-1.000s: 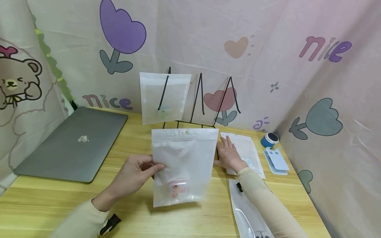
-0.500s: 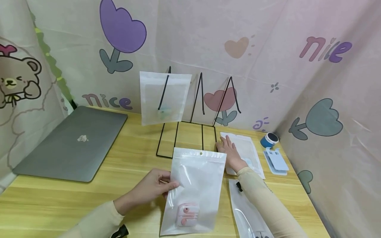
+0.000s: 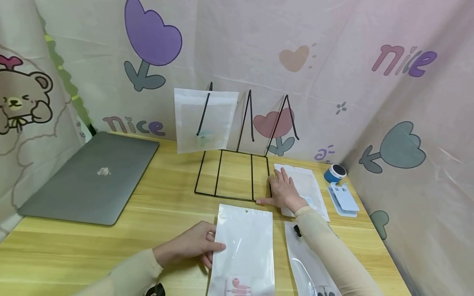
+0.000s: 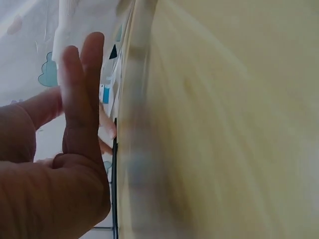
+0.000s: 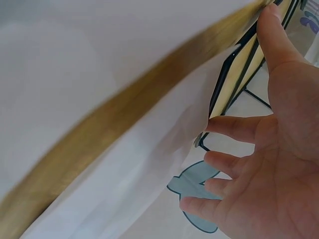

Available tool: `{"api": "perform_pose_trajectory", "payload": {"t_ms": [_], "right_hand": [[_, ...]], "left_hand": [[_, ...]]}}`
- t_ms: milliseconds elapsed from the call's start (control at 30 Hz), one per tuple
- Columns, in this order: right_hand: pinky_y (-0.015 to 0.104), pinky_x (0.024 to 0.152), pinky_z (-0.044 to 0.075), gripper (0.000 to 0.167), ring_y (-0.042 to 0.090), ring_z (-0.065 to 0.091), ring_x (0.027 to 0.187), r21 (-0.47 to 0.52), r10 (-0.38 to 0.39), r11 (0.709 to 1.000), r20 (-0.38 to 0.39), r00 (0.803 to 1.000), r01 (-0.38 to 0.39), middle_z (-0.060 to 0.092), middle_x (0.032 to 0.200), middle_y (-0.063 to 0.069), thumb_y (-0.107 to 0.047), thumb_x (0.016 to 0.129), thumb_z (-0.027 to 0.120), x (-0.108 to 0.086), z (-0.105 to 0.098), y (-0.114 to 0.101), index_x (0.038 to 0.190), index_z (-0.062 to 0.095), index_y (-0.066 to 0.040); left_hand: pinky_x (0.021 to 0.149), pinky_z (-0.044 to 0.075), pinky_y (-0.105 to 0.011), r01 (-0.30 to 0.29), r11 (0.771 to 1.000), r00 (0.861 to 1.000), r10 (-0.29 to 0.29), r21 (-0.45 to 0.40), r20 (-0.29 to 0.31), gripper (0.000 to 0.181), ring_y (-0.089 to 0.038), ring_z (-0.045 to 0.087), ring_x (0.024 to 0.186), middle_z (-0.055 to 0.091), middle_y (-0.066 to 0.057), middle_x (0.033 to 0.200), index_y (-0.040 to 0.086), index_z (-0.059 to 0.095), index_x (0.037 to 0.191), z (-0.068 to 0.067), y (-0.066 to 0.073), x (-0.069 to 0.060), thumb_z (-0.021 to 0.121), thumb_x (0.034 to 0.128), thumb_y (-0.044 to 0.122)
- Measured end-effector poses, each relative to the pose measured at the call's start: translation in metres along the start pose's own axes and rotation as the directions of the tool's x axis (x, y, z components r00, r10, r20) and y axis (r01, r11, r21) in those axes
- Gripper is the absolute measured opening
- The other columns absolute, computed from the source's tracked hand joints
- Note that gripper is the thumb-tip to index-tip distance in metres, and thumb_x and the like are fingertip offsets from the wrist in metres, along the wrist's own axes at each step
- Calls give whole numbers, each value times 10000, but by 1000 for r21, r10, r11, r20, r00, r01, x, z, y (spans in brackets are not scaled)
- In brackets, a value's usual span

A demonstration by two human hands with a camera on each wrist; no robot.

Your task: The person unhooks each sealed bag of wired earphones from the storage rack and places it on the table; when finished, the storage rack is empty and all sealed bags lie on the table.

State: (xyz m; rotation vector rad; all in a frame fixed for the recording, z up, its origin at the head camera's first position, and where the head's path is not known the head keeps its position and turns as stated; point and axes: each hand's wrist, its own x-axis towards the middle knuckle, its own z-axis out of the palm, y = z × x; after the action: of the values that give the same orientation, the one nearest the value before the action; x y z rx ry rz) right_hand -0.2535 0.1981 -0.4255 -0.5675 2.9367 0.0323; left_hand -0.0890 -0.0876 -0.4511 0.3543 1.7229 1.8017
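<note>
In the head view my left hand (image 3: 198, 246) pinches the left edge of a white zip pouch (image 3: 244, 246) between thumb and fingers. Pink earphones (image 3: 238, 285) show through its lower part, cut off by the frame's bottom. My right hand (image 3: 284, 192) lies by the right side of a black wire rack (image 3: 233, 198), its fingers extended over a second white pouch (image 3: 305, 181). In the right wrist view the thumb (image 5: 274, 37) touches the rack's base frame (image 5: 224, 79). Another white pouch (image 3: 206, 115) hangs from the rack's left hook.
A grey laptop (image 3: 100, 172) lies closed on the left of the wooden table (image 3: 163, 205). One more pouch (image 3: 301, 255) lies under my right forearm. At far right stand a blue-and-white round object (image 3: 335, 173) and a light-blue folded holder (image 3: 344, 199). Printed cloth (image 3: 237, 41) hangs behind.
My left hand has brought the earphone pouch down and toward me, away from the rack, and the pouch now lies lower in view. My right hand stays at the rack's side.
</note>
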Motion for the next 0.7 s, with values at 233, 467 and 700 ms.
{"api": "perform_pose_trajectory", "payload": {"t_ms": [233, 467, 700], "right_hand": [[634, 1118, 145, 1022, 434, 15, 1464, 8, 3, 1000, 5, 1000, -3, 188, 1579, 250, -713, 747, 706, -1, -1, -1, 1435, 456, -1], [621, 1125, 140, 1022, 423, 4, 1468, 4, 18, 1000, 16, 1000, -18, 183, 1587, 235, -721, 754, 694, 1, 0, -1, 1453, 446, -18], [618, 1127, 139, 1035, 420, 2, 1469, 2, 30, 1000, 29, 999, -30, 180, 1591, 230, -734, 749, 686, 1, 0, -1, 1462, 440, -26]], "left_hand": [[528, 571, -327, 85, 996, 995, -85, 2, -58, 134, -181, 650, 501, 665, -185, 694, -44, 603, 972, 8, -2, 10, 692, 903, 27], [556, 575, -318, 134, 991, 989, -135, -12, -55, 92, -241, 686, 558, 681, -224, 769, -71, 636, 955, 6, 1, 24, 675, 913, 2], [582, 579, -322, 151, 988, 988, -151, 7, -26, 90, -290, 702, 602, 683, -224, 785, -77, 621, 938, 5, 4, 37, 668, 913, -5]]}}
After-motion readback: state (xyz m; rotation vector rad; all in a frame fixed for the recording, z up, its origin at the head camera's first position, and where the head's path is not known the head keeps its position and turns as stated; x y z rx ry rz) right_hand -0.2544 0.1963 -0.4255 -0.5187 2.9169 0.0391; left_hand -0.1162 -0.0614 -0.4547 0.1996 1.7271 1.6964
